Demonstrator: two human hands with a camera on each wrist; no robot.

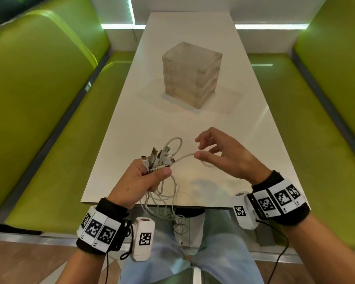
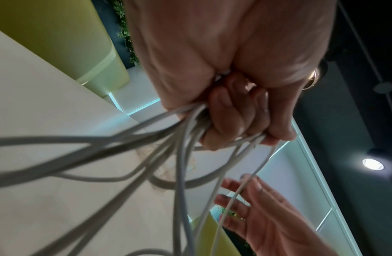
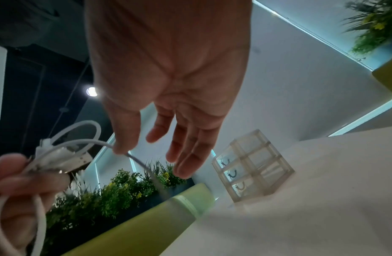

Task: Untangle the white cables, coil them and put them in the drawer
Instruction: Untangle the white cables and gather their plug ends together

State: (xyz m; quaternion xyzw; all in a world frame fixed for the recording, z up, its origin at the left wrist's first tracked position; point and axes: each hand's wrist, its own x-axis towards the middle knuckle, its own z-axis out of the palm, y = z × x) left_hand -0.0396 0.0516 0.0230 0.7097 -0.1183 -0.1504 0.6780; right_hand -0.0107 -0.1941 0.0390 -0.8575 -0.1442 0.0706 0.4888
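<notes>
My left hand (image 1: pixel 150 178) grips a bundle of white cables (image 1: pixel 162 158) just above the near edge of the white table (image 1: pixel 193 126). Several plug ends stick up out of the fist, and tangled loops (image 1: pixel 170 210) hang down past the table edge toward my lap. In the left wrist view the fingers (image 2: pixel 230 119) are curled round the strands (image 2: pixel 184 155). One strand (image 1: pixel 184 157) runs right to my right hand (image 1: pixel 203 150). That hand's fingers are spread and relaxed, and the strand (image 3: pixel 133 157) lies against the thumb (image 3: pixel 125 135). The translucent drawer unit (image 1: pixel 191 78) stands mid-table with its drawers pushed in.
Green padded benches (image 1: pixel 49 111) (image 1: pixel 316 128) run along both sides of the table. The drawer unit (image 3: pixel 252 166) shows several small drawers with dark handles. Bare tabletop lies between my hands and the unit. Plants (image 3: pixel 125 187) stand beyond the bench.
</notes>
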